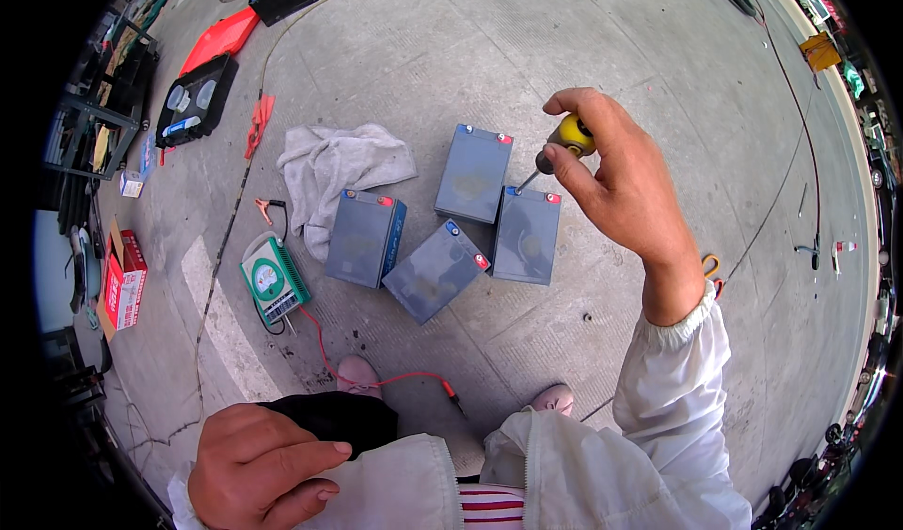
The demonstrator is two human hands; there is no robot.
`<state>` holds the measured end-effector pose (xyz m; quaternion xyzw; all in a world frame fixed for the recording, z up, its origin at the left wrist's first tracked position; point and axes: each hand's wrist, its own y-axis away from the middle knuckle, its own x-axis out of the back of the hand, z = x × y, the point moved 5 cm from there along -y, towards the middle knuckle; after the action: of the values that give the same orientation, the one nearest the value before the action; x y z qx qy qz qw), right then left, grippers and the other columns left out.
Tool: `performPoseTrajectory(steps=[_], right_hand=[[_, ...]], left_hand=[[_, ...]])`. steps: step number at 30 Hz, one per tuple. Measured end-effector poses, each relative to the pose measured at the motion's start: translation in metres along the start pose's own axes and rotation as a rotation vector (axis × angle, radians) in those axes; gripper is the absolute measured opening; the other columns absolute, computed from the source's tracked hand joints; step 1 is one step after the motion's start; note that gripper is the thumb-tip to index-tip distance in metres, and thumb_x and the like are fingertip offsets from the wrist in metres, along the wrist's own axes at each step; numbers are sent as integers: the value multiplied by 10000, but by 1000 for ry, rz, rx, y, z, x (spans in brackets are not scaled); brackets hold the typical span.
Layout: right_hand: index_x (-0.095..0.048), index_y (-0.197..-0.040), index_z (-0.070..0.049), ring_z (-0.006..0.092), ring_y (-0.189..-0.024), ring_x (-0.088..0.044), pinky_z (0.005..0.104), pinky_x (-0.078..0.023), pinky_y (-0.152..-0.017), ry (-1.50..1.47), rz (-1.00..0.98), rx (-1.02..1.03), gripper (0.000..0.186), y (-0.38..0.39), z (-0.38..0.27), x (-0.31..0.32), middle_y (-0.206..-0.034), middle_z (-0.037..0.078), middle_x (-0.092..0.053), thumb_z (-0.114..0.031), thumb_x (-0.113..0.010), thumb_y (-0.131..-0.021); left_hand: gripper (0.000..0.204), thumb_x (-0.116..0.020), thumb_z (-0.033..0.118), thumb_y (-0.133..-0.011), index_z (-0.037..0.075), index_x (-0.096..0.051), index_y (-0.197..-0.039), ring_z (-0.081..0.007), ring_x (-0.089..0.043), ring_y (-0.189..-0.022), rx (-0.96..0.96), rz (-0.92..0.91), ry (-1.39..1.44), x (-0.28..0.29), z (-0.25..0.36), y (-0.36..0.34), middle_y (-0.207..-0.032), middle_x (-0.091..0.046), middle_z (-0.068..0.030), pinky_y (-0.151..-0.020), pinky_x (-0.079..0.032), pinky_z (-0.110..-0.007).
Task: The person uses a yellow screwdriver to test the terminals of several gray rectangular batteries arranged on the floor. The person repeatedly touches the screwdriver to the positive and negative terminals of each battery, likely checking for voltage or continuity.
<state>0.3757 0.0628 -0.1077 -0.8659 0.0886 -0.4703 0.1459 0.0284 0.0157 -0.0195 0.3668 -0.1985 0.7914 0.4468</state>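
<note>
Outstretched right hand (pixel 625 177) grips a screwdriver (pixel 573 135); left hand (pixel 252 466) curls, thumb and forefinger apart.

The right grip (pixel 623 177) holds a screwdriver (pixel 571 136) at a battery (pixel 527 240).

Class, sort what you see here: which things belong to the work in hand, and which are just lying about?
In the work:
- right hand, holding the screwdriver
- four batteries; its tip is at the rightmost one's blue terminal
- probably the tester, close by

Apparently lying about:
- cloth
- red box
- black case
</note>
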Motion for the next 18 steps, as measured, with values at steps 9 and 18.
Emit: performPoseTrajectory(steps=[9, 18], right_hand=[[-637, -1020, -88, 229, -746, -680, 351, -511, -615, 19, 50, -126, 247, -6, -2, 3, -946, 75, -673, -315, -700, -946], [-637, -1010, -100, 269, -687, -660, 391, -507, -586, 240, 109, -155, 251, -5, -5, 6, -828, 86, -661, -327, -696, -921]], left_hand=[[308, -762, 179, -721, 80, -759, -1013, -197, -619, -631, 2, -2, -5, 1, 2, 2, -776, -683, -35, -554, -432, -343], [303, -765, 201, -738, 79, -759, -1015, -199, -619, -626, -4, 6, 6, 1, 0, 3, -772, -682, -32, -548, -430, -340]])
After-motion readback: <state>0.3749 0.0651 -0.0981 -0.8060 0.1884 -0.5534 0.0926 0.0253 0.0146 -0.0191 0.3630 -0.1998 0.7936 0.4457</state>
